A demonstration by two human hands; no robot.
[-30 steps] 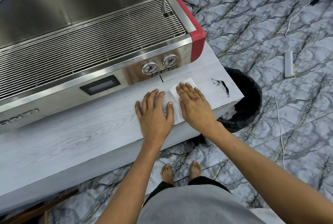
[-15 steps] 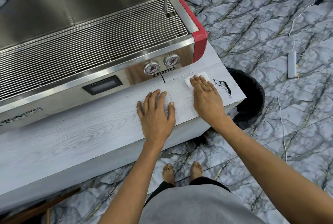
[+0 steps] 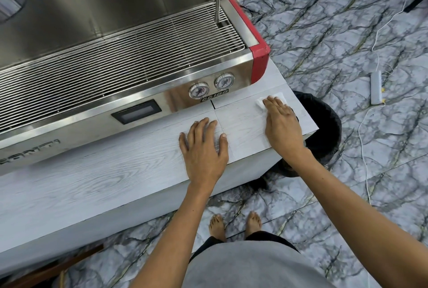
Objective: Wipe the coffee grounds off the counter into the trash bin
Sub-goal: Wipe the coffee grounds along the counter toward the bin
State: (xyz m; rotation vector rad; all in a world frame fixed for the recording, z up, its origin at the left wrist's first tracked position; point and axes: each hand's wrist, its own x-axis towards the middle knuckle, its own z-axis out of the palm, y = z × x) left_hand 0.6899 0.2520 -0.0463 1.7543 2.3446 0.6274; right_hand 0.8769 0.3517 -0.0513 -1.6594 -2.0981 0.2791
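Right hand (image 3: 281, 125) flat on tissue (image 3: 273, 100), counter (image 3: 115, 183) edge

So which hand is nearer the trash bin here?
The right hand: it presses a white tissue at the counter's end, right above the black trash bin. The left hand rests flat farther along the counter.

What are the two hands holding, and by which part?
Neither grips anything. The right hand presses flat on a white tissue; the left hand rests flat on the counter.
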